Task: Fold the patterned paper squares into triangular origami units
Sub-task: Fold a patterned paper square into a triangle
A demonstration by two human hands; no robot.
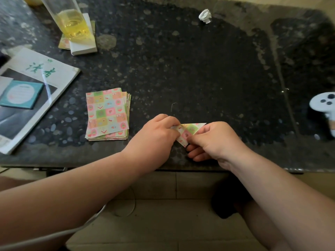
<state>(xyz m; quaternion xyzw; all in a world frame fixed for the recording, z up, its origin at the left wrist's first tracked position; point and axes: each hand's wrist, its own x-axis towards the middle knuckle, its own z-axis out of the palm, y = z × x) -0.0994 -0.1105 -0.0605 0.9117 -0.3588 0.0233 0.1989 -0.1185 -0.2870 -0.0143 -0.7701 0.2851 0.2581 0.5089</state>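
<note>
Pastel-checked paper triangle (190,130), right there between the two hands, close to the near edge of the dark speckled bench (181,69). The left hand (157,136) has its fingers curled over the left end of the fold, pinching it. The right hand (215,142) pinches the lower point, thumb on top and the other fingers tucked beneath. One long edge runs along the top; the tip points down toward the person. I cannot tell whether the paper touches the bench.

Just left of the left hand lies the stack of patterned squares (107,115), slightly fanned. Farther left is a magazine (36,69) with a teal booklet (21,95) on it. Well beyond the left hand stands a tall glass of yellow liquid (72,22), with a white pad (85,46) at its foot. Far beyond the right hand sits a crumpled white scrap (205,15), and well off to its right a white game controller (324,105).
</note>
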